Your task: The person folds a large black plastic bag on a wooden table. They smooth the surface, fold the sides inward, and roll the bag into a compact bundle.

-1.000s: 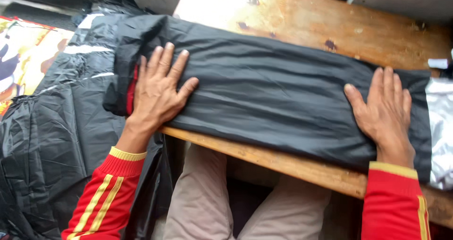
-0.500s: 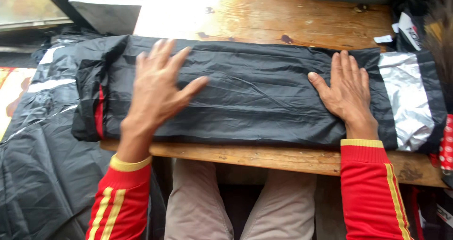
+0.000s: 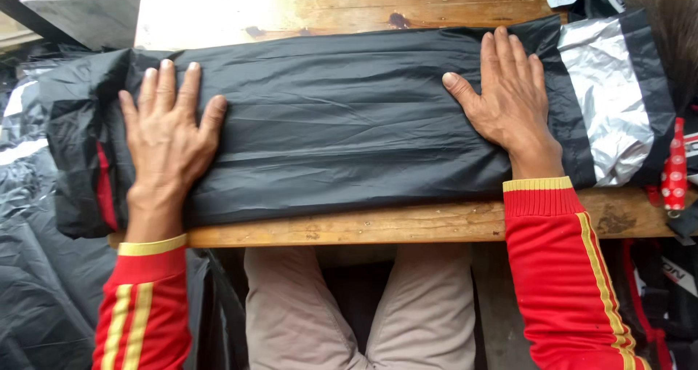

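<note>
Big wooden table [image 3: 349,3], brown and worn, reaching far and wide. Long black folded cloth [image 3: 342,123] laid flat across the near edge of the table, left end hanging a bit over the side. Shiny silver band [image 3: 607,101] on the right end of that cloth, thin red stripe [image 3: 105,195] on the left end. More black crinkly cloth [image 3: 36,297] heaped low down on the left, off the table. Red sleeves with yellow stripes, tan trousers [image 3: 356,312] under the near edge (sitting close, knees tucked in). Left hand [image 3: 166,134] spread wide and flat on the left part of the black cloth, holding nothing, just pressing down. Right hand [image 3: 509,97] spread wide and flat on the right part, next to the silver band, gripping nothing either. Both palms well apart, likely to keep the slippery fold flat and smooth from end to end. Small red spotted thing [image 3: 675,168] at the far right edge, too small to tell.
</note>
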